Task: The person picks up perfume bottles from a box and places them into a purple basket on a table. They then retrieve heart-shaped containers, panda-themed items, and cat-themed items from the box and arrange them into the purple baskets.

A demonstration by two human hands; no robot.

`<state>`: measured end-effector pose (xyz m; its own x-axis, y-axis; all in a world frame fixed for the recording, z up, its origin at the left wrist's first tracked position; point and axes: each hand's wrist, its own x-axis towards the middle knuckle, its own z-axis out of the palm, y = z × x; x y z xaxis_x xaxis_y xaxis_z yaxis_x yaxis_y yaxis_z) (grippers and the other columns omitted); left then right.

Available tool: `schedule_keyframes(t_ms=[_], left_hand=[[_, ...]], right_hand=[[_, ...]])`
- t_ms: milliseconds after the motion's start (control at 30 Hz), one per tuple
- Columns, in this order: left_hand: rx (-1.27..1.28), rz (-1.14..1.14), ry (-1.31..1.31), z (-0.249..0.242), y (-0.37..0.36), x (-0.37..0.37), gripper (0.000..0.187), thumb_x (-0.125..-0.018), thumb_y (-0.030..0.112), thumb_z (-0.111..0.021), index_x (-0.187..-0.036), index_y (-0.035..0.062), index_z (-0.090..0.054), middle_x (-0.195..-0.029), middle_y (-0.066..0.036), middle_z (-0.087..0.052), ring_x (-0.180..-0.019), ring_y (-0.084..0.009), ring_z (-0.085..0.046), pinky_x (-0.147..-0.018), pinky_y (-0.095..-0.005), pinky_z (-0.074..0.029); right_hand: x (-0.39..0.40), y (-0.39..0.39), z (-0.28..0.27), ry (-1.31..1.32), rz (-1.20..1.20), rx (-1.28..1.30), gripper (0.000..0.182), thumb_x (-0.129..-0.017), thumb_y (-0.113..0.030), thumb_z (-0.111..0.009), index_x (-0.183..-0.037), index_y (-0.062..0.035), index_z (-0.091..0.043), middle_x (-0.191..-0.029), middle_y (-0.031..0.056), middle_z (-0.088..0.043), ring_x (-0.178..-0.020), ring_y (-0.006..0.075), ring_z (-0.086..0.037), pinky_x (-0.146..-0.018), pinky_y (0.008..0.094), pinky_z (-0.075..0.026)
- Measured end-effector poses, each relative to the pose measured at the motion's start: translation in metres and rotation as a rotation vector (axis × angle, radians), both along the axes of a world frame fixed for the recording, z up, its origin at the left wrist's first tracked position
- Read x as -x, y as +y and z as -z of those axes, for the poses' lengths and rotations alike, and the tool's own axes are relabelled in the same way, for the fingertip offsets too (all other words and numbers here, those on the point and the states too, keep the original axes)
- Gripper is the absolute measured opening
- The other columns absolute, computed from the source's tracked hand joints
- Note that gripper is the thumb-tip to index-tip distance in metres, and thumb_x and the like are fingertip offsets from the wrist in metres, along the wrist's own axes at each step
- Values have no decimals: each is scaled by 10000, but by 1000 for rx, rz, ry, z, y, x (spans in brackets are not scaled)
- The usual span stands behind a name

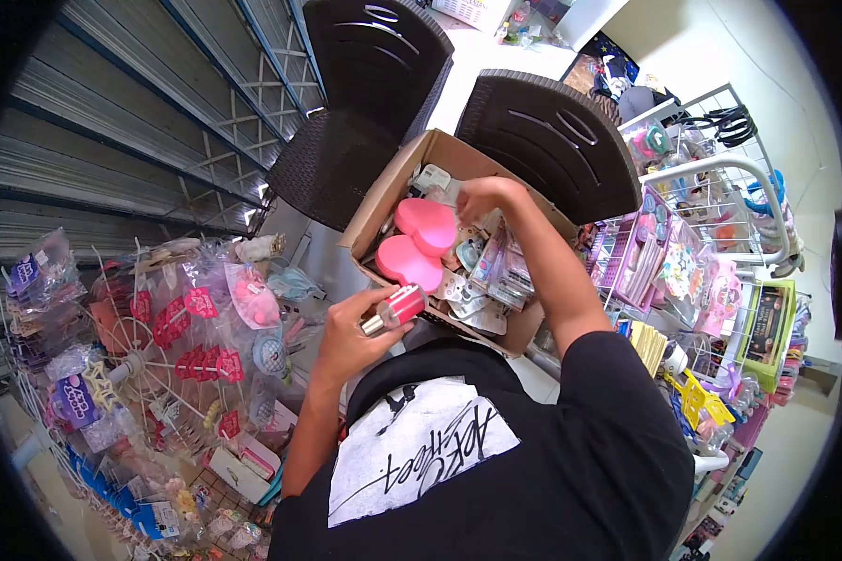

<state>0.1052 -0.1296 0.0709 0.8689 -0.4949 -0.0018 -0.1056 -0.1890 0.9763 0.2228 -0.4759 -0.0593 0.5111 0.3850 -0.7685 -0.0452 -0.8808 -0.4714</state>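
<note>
My left hand [357, 329] is closed around a small pink-red bottle [406, 304] with a shiny gold cap, held just outside the near left corner of a cardboard box [365, 208]. My right hand [488, 194] is inside the far part of the box, fingers curled downward; whatever they may grip is hidden. Two pink heart-shaped cases [428, 224] lie at the box's left side, overlapping each other. Beside them, to the right, are packaged small goods [503, 271] in clear wrapping and several white cards [463, 294].
Two dark woven chairs [370, 70] [547, 140] stand behind the box. On the left, a wire rack [136, 360] carries bagged accessories. White wire shelving [720, 168] with baskets and packets rises close on the right. A metal folding shutter [159, 112] lines the far left.
</note>
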Motion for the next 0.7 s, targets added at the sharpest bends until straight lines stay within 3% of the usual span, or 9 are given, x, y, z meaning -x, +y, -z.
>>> schedule_keyframes(t_ms=[33, 67, 133, 267, 433, 500, 567, 700], left_hand=[[-84, 57, -60, -9, 5, -1, 456, -708, 92, -844, -1128, 12, -687, -916, -114, -714, -794, -160, -687, -717, -289, -536], [-167, 113, -120, -13, 9, -2, 469, -689, 101, -850, -1125, 24, -693, -910, -124, -710, -776, -185, -694, -703, -296, -533], [-167, 131, -132, -14, 15, 0, 474, -684, 107, -853, -1125, 30, -695, -903, -126, -705, -766, -203, -692, -696, -303, -530], [-137, 150, -82, -13, 24, 9, 470, -677, 107, -857, -1114, 30, -699, -890, -122, -699, -756, -208, -684, -695, -306, -526], [-74, 134, -51, -8, 33, 19, 488, -666, 94, -860, -1116, 13, -693, -900, -114, -701, -775, -194, -680, -720, -297, -523], [-60, 133, -29, -9, 36, 23, 494, -661, 91, -862, -1116, 5, -690, -909, -114, -702, -789, -188, -680, -734, -291, -521], [-34, 98, -2, -9, 38, 27, 509, -656, 91, -862, -1125, -4, -687, -906, -105, -688, -787, -170, -653, -727, -273, -496], [-19, 84, 32, -6, 45, 34, 488, -670, 83, -855, -1118, -12, -685, -926, -95, -685, -804, -154, -648, -734, -273, -493]], right_hand=[[3, -6, 26, -68, -154, 330, 320, -773, -296, -749, -919, -11, -750, -846, 151, -727, -801, 256, -695, -723, 372, -547], [12, -7, 35, -50, -148, 366, 359, -751, -321, -744, -946, -20, -752, -924, 169, -726, -842, 326, -692, -756, 401, -553], [35, -13, 74, -150, -185, 355, 321, -752, -264, -706, -973, -36, -752, -1011, 164, -724, -932, 324, -700, -795, 416, -560], [55, -7, 107, -140, -213, 416, 290, -753, -210, -674, -980, -48, -754, -1038, 162, -722, -969, 319, -696, -812, 419, -559], [62, 12, 104, -105, -64, 536, 340, -717, -169, -698, -1038, -70, -752, -1122, 156, -711, -1055, 315, -678, -860, 450, -552], [70, 23, 103, -290, -104, 696, 389, -679, -150, -729, -1061, -84, -749, -1164, 145, -701, -1097, 308, -664, -877, 474, -545], [72, 23, 114, -310, -94, 686, 390, -666, -140, -734, -1053, -91, -752, -1155, 132, -705, -1091, 301, -668, -872, 473, -547], [63, 30, 73, -281, -98, 594, 364, -621, -100, -747, -985, -81, -761, -1077, 129, -724, -1040, 309, -687, -848, 459, -557]])
